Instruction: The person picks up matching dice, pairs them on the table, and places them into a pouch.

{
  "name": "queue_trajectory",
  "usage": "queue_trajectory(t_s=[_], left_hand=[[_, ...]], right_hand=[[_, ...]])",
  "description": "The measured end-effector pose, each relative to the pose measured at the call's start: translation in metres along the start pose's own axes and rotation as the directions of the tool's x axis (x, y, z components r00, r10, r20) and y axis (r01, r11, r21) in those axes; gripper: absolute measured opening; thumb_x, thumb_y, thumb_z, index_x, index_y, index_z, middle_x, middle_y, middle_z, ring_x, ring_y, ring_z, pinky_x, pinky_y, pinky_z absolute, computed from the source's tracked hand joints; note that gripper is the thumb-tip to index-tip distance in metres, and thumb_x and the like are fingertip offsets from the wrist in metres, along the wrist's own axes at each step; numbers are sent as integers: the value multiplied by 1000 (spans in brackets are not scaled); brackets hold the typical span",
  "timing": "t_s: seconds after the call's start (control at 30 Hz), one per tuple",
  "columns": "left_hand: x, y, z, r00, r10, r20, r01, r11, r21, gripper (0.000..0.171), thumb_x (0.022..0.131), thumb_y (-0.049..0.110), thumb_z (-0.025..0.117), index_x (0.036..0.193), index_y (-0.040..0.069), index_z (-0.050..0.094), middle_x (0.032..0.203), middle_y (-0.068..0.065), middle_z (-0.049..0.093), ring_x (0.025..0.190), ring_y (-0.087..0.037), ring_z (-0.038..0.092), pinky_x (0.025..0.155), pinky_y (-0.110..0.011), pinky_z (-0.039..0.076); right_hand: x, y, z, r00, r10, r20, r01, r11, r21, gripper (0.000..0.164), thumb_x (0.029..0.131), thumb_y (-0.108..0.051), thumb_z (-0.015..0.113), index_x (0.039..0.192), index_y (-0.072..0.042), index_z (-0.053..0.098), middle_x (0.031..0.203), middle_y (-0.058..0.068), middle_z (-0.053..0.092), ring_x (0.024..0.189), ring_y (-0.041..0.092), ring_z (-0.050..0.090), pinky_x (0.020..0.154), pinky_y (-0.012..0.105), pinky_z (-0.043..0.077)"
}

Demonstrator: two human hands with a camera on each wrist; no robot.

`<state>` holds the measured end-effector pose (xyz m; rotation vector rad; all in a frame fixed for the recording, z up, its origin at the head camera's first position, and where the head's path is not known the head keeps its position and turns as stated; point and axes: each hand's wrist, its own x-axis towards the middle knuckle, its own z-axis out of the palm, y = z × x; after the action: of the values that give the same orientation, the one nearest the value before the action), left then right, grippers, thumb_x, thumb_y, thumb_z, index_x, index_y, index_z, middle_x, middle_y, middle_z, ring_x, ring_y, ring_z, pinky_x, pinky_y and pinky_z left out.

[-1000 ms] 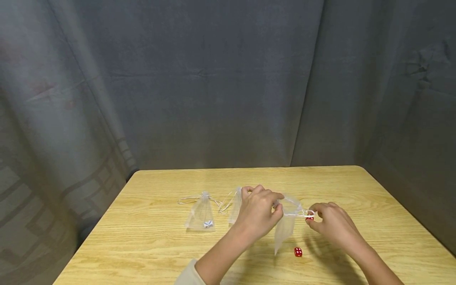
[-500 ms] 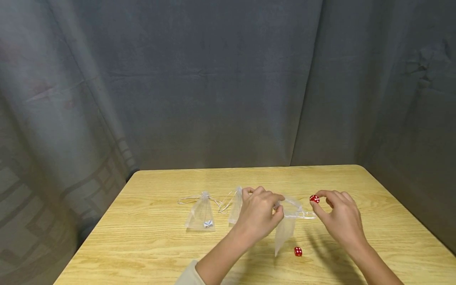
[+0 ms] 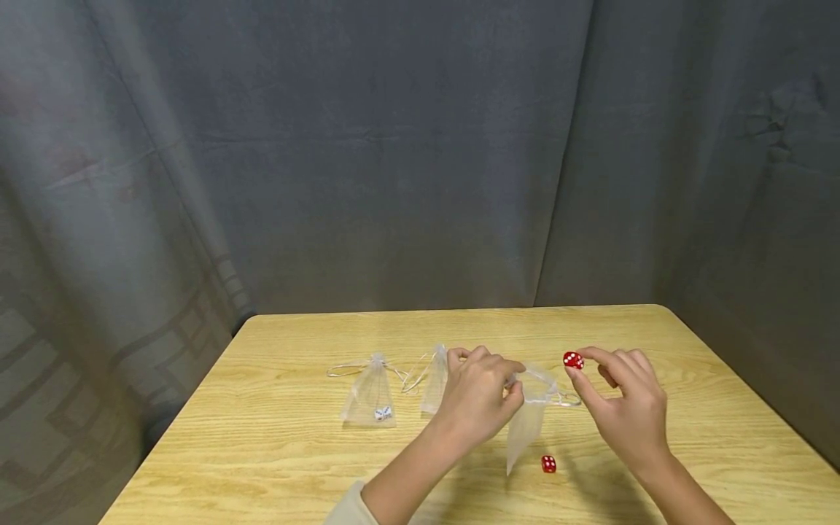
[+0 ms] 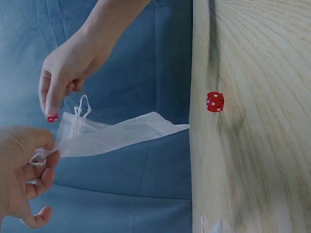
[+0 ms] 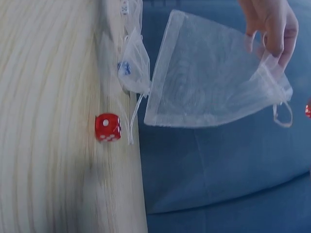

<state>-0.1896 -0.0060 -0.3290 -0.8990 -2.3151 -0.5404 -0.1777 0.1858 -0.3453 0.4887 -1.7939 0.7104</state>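
Observation:
My left hand (image 3: 477, 397) pinches a sheer white drawstring bag (image 3: 525, 430) near its mouth and holds it above the table. The bag hangs with nothing visible inside, its body spread out in the right wrist view (image 5: 194, 73). Just right of the bag's mouth, my right hand (image 3: 626, 408) pinches a red die (image 3: 574, 360) between thumb and index finger. The die is apart from the bag and slightly higher than its mouth. A second red die (image 3: 548, 464) lies on the table below, close to the bag's lower tip.
On the wooden table (image 3: 295, 467), a closed sheer bag (image 3: 369, 394) with white dice lies at left. Beside it, partly behind my left hand, is another sheer bag (image 3: 433, 386); blue-marked dice (image 5: 124, 68) show in it. A grey curtain (image 3: 394, 182) hangs behind.
My right hand has lifted the red die up from beside the bag's drawstring loop, then shifted it slightly left. The left hand and the bag have barely moved.

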Motion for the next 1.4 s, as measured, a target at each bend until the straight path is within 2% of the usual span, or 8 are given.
queue_trajectory(t_s=[0.23, 0.43, 0.6, 0.83, 1.03, 1.13, 1.27, 1.4], left_hand=[[-1, 0, 0, 1000, 5, -2, -5, 1000, 16, 15, 75, 14, 70, 88, 17, 74, 76, 13, 66, 72, -3, 51, 81, -36, 34], [-1, 0, 0, 1000, 13, -4, -13, 1000, 15, 15, 75, 13, 70, 88, 16, 74, 77, 13, 67, 73, -3, 51, 81, -37, 34], [-2, -1, -1, 1000, 6, -2, -6, 1000, 24, 15, 75, 12, 70, 89, 16, 73, 76, 13, 66, 73, -2, 51, 83, -39, 34], [-1, -3, -3, 1000, -13, -5, 13, 1000, 15, 14, 76, 13, 70, 89, 16, 73, 74, 12, 66, 73, -2, 51, 83, -39, 34], [0, -2, -4, 1000, -9, -9, 9, 1000, 17, 14, 76, 14, 69, 89, 17, 73, 74, 12, 66, 73, -2, 51, 83, -38, 33], [2, -1, -5, 1000, -12, -10, 12, 1000, 21, 14, 77, 14, 68, 90, 18, 73, 74, 13, 65, 73, -3, 51, 83, -38, 33], [4, 0, -7, 1000, -19, -6, 20, 1000, 19, 14, 78, 15, 67, 91, 18, 73, 74, 13, 65, 73, -3, 50, 83, -38, 33], [5, 1, -8, 1000, -18, -15, 18, 1000, 18, 15, 78, 15, 68, 91, 18, 74, 74, 13, 66, 73, -3, 50, 82, -38, 33]], right_hand=[[-1, -10, 7, 995, -103, 8, 102, 992, 80, 43, 88, -41, 59, 81, 0, 69, 59, -6, 47, 65, 6, 36, 60, 12, 28], [-1, -13, 10, 989, -139, 58, 135, 989, 64, 44, 90, -43, 55, 85, -1, 70, 58, -9, 44, 62, 6, 34, 57, 12, 29], [-1, -9, 7, 993, -99, 69, 97, 995, 31, 47, 90, -45, 54, 87, -1, 70, 58, -10, 42, 63, 6, 34, 54, 15, 29], [-7, 1, 4, 990, 20, 138, -20, 1000, 3, 51, 88, -50, 52, 91, -2, 68, 62, -9, 41, 66, 5, 35, 54, 19, 31], [-11, 11, 3, 987, 37, 159, -33, 999, -30, 50, 87, -49, 53, 93, -2, 69, 62, -9, 41, 66, 5, 34, 54, 19, 29], [-12, 13, 3, 983, 51, 178, -43, 998, -48, 44, 87, -44, 59, 94, -3, 69, 63, -8, 42, 66, 5, 34, 54, 18, 29], [-14, 14, 3, 972, 87, 216, -70, 994, -84, 25, 78, -21, 75, 94, -3, 69, 63, -8, 43, 65, 5, 34, 54, 17, 29], [-16, 14, 4, 957, 133, 259, -102, 986, -130, 34, 63, -2, 81, 94, -4, 70, 63, -8, 45, 65, 6, 35, 53, 16, 28]])
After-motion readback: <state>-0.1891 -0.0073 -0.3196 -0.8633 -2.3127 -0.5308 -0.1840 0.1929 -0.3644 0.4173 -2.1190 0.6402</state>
